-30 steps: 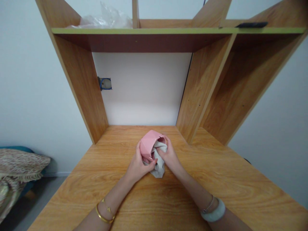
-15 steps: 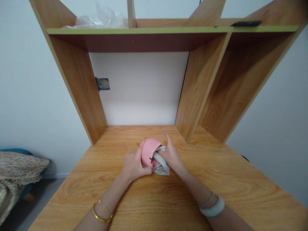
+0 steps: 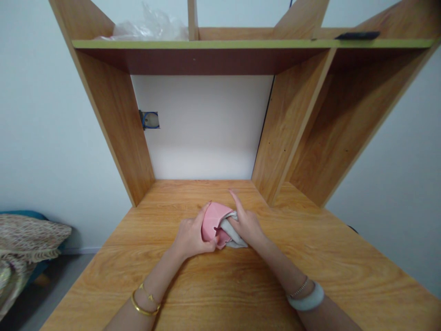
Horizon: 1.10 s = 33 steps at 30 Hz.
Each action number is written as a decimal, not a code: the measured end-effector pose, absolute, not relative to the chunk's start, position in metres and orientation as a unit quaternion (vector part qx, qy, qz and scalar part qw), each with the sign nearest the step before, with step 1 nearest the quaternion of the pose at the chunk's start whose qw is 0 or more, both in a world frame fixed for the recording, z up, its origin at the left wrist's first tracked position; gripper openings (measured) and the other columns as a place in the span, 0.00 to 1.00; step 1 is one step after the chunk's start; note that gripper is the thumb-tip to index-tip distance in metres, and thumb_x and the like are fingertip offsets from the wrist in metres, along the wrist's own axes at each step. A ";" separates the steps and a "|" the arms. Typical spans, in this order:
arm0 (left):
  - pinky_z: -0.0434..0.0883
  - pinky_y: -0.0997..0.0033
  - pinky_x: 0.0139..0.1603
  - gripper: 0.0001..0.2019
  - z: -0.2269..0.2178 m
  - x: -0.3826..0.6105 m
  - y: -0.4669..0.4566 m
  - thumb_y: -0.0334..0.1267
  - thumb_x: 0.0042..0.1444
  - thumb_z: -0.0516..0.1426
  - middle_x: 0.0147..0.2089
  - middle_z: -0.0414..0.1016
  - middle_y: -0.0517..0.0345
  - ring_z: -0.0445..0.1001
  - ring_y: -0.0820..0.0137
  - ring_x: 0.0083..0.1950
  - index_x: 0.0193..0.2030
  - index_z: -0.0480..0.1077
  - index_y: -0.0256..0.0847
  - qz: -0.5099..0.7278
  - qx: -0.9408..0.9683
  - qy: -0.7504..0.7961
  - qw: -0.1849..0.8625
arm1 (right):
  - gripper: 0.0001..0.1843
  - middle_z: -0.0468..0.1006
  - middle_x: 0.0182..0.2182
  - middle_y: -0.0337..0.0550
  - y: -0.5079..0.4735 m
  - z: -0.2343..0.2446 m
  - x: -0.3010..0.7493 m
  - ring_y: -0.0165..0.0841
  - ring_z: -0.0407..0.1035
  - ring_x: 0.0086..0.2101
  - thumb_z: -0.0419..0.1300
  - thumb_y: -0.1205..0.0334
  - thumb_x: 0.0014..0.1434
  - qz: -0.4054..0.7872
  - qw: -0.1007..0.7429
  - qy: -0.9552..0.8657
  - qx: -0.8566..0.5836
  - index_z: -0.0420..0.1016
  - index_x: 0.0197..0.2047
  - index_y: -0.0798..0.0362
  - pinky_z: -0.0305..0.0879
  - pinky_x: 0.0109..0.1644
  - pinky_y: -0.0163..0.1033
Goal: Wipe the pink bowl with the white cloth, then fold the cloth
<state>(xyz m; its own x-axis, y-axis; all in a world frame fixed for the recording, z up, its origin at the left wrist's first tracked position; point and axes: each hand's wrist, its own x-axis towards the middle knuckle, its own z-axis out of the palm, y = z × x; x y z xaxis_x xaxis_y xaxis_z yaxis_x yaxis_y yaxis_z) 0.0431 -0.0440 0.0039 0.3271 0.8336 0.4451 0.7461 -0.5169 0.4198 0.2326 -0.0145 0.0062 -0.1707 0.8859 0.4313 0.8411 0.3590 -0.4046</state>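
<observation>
Over the desk's middle, my left hand (image 3: 190, 236) grips a pink hollow container (image 3: 212, 219) from its left side, thumb near the rim. The container is tilted with its mouth toward the right, and a small notch and a wavy edge show on its rim. My right hand (image 3: 251, 228) holds a light grey cloth (image 3: 233, 233) bunched at that mouth. Part of the cloth hangs below the fingers, and some of it goes inside the container, out of sight. The right index finger sticks up, while the other fingers are partly hidden in the cloth.
The wooden desk (image 3: 220, 294) carries a shelf unit (image 3: 117, 124) along its back. A clear plastic bag (image 3: 149, 28) and a flat black object (image 3: 357, 35) lie on the upper shelf. Woven fabric (image 3: 31, 232) covers something blue at the left.
The pink container has turned slightly, showing more of its inside and wavy rim. My right hand has shifted the cloth a little to the right. The view has moved slightly.
</observation>
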 end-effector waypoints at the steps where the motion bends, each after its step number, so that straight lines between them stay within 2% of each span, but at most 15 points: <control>1: 0.68 0.64 0.36 0.41 0.003 0.044 -0.044 0.48 0.43 0.56 0.31 0.72 0.56 0.71 0.64 0.29 0.64 0.46 0.37 0.323 0.808 0.486 0.078 | 0.38 0.71 0.19 0.34 -0.014 0.005 0.233 0.33 0.66 0.21 0.50 0.61 0.51 0.053 0.319 -0.760 -0.564 0.41 0.65 0.54 0.56 0.26 0.32; 3: 0.68 0.67 0.34 0.39 0.002 0.046 -0.042 0.48 0.48 0.54 0.32 0.72 0.56 0.70 0.67 0.28 0.64 0.43 0.36 0.360 0.788 0.487 0.111 | 0.37 0.70 0.19 0.34 -0.011 0.003 0.234 0.33 0.65 0.20 0.49 0.61 0.52 0.099 0.348 -0.739 -0.568 0.43 0.64 0.54 0.57 0.25 0.33; 5: 0.67 0.70 0.32 0.38 0.000 0.049 -0.039 0.47 0.53 0.51 0.39 0.71 0.52 0.69 0.71 0.28 0.65 0.37 0.37 0.413 0.756 0.485 0.152 | 0.34 0.71 0.21 0.36 -0.008 0.001 0.234 0.32 0.66 0.21 0.48 0.60 0.53 0.149 0.398 -0.706 -0.566 0.45 0.63 0.56 0.59 0.25 0.34; 8: 0.67 0.72 0.31 0.41 -0.004 0.054 -0.037 0.47 0.53 0.53 0.54 0.63 0.44 0.67 0.75 0.28 0.65 0.30 0.39 0.458 0.732 0.465 0.196 | 0.29 0.75 0.34 0.45 0.000 -0.003 0.232 0.33 0.69 0.33 0.48 0.59 0.53 0.206 0.508 -0.648 -0.529 0.53 0.59 0.57 0.64 0.34 0.36; 10: 0.68 0.72 0.31 0.44 -0.006 0.059 -0.038 0.48 0.52 0.55 0.57 0.58 0.41 0.67 0.76 0.28 0.65 0.28 0.39 0.453 0.735 0.450 0.227 | 0.23 0.74 0.40 0.47 0.005 -0.007 0.230 0.34 0.69 0.38 0.48 0.58 0.53 0.245 0.553 -0.619 -0.501 0.61 0.52 0.56 0.65 0.39 0.37; 11: 0.68 0.71 0.31 0.45 -0.008 0.061 -0.039 0.48 0.51 0.55 0.57 0.59 0.41 0.67 0.76 0.28 0.65 0.27 0.39 0.445 0.736 0.446 0.247 | 0.21 0.74 0.41 0.48 0.007 -0.009 0.228 0.35 0.69 0.39 0.48 0.58 0.53 0.268 0.559 -0.610 -0.494 0.63 0.49 0.56 0.65 0.39 0.38; 14: 0.69 0.69 0.35 0.44 -0.011 0.066 -0.042 0.47 0.52 0.55 0.51 0.66 0.45 0.70 0.71 0.33 0.65 0.29 0.37 0.427 0.731 0.445 0.292 | 0.17 0.75 0.37 0.47 0.009 -0.017 0.222 0.35 0.70 0.36 0.49 0.57 0.52 0.333 0.550 -0.600 -0.475 0.65 0.44 0.56 0.67 0.37 0.38; 17: 0.67 0.65 0.45 0.38 -0.012 0.069 -0.043 0.46 0.53 0.55 0.51 0.65 0.45 0.69 0.65 0.47 0.62 0.37 0.36 0.469 0.701 0.451 0.292 | 0.17 0.75 0.39 0.47 0.007 -0.022 0.215 0.35 0.70 0.37 0.52 0.59 0.50 0.361 0.556 -0.607 -0.439 0.64 0.44 0.55 0.66 0.40 0.39; 19: 0.67 0.65 0.48 0.35 -0.013 0.069 -0.042 0.45 0.52 0.55 0.52 0.64 0.45 0.67 0.64 0.50 0.60 0.42 0.35 0.498 0.684 0.451 0.284 | 0.18 0.75 0.40 0.47 0.007 -0.024 0.211 0.34 0.70 0.38 0.53 0.60 0.48 0.361 0.557 -0.612 -0.430 0.63 0.45 0.55 0.66 0.43 0.40; 24: 0.69 0.67 0.43 0.34 -0.008 0.065 -0.042 0.43 0.47 0.57 0.48 0.68 0.49 0.70 0.65 0.46 0.58 0.47 0.37 0.483 0.690 0.479 0.246 | 0.21 0.75 0.39 0.46 0.008 -0.022 0.211 0.34 0.70 0.37 0.56 0.62 0.46 0.340 0.532 -0.627 -0.456 0.62 0.45 0.54 0.66 0.41 0.39; 30: 0.69 0.63 0.42 0.36 0.004 0.061 -0.049 0.47 0.44 0.57 0.47 0.70 0.50 0.72 0.61 0.43 0.59 0.50 0.38 0.418 0.740 0.503 0.157 | 0.37 0.76 0.31 0.42 0.004 -0.011 0.222 0.34 0.71 0.30 0.61 0.59 0.43 0.288 0.471 -0.625 -0.552 0.55 0.56 0.57 0.66 0.33 0.37; 33: 0.69 0.62 0.40 0.37 0.007 0.060 -0.049 0.47 0.44 0.57 0.44 0.72 0.50 0.73 0.61 0.40 0.60 0.51 0.38 0.396 0.741 0.524 0.143 | 0.40 0.76 0.28 0.41 -0.001 -0.001 0.224 0.34 0.71 0.28 0.60 0.58 0.45 0.235 0.443 -0.637 -0.585 0.52 0.60 0.58 0.64 0.30 0.35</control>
